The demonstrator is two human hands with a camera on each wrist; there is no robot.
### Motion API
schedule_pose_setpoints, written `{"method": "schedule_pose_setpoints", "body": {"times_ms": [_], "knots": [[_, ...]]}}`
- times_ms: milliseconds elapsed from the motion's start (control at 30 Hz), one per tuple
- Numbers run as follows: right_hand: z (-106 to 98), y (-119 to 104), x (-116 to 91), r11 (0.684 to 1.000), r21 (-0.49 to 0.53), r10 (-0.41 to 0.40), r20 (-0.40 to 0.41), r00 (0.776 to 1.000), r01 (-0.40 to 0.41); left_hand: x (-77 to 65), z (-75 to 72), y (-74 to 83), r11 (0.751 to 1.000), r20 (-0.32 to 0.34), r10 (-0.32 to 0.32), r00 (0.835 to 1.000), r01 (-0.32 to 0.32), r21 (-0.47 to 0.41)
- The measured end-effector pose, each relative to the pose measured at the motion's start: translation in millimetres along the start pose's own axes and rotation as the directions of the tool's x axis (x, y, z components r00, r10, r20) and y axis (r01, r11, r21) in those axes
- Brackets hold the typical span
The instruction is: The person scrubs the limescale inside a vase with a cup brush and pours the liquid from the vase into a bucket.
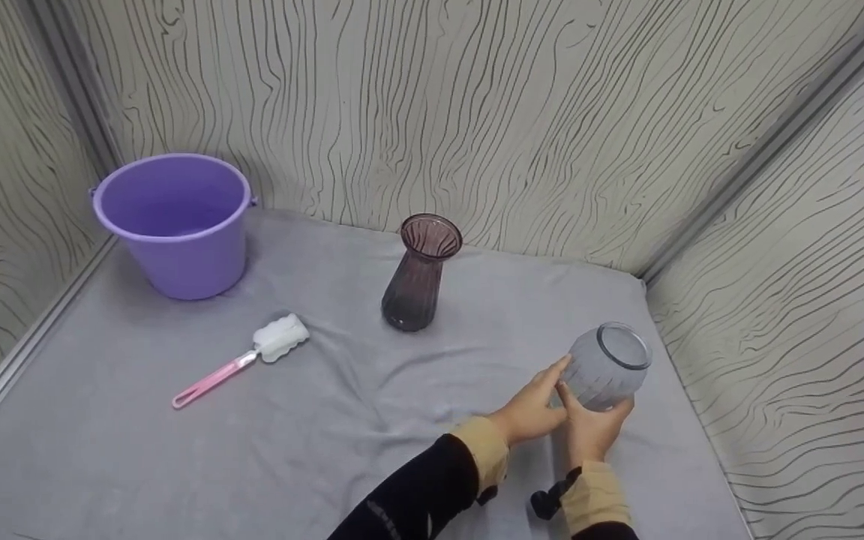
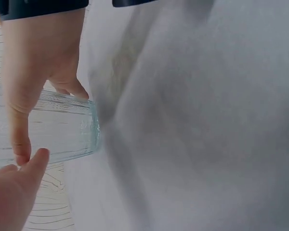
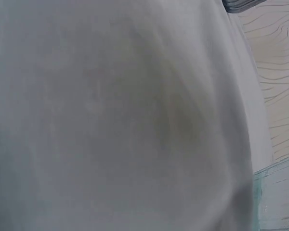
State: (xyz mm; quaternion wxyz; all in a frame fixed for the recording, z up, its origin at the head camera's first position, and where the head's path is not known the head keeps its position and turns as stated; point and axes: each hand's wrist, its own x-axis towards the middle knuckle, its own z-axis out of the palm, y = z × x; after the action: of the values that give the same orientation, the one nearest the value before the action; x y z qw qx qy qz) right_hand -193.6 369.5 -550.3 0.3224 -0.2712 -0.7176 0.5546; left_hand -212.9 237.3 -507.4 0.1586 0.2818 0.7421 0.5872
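Toward the right of the grey cloth, a round, ribbed clear-glass vase [image 1: 603, 367] is held between both hands, its wide mouth tipped up and to the right. My left hand [image 1: 533, 405] grips its left side, and my right hand [image 1: 595, 426] cups it from below and the right. The left wrist view shows the left hand [image 2: 36, 77] reaching round the glass vase [image 2: 62, 125] near its base, with the right hand's [image 2: 12, 195] fingertips meeting it. Only a corner of the vase [image 3: 279, 197] enters the right wrist view; the right hand is mostly hidden there.
A purple-tinted glass vase [image 1: 417, 285] stands upright near the back wall. At left lies a sponge bottle brush [image 1: 241, 360] with a pink handle. Behind it is a purple bucket [image 1: 192, 262] in the corner. Patterned wall panels [image 1: 432, 112] enclose the cloth-covered table [image 1: 252, 465].
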Motion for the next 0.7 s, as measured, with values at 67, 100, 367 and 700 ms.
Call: {"method": "schedule_pose_setpoints", "body": {"times_ms": [67,100,367,700], "knots": [[-2,2,2,1.0,-0.013,0.003,-0.002,1.0,-0.003,0.6,1.8,-0.3,1.0,0.013,-0.006,1.0,0.006,0.014],[-2,3,3,1.0,-0.015,0.005,-0.005,1.0,-0.005,1.0,2.8,-0.8,1.0,0.02,-0.005,1.0,0.004,0.019],[-1,11,4,1.0,0.019,-0.017,-0.035,0.999,0.018,-1.1,3.5,-3.5,1.0,0.068,0.014,0.998,-0.015,0.012],[0,15,4,0.997,-0.022,-0.076,-0.052,0.996,0.075,-4.6,5.5,-9.9,0.999,0.113,0.002,0.994,0.003,-0.049]]}}
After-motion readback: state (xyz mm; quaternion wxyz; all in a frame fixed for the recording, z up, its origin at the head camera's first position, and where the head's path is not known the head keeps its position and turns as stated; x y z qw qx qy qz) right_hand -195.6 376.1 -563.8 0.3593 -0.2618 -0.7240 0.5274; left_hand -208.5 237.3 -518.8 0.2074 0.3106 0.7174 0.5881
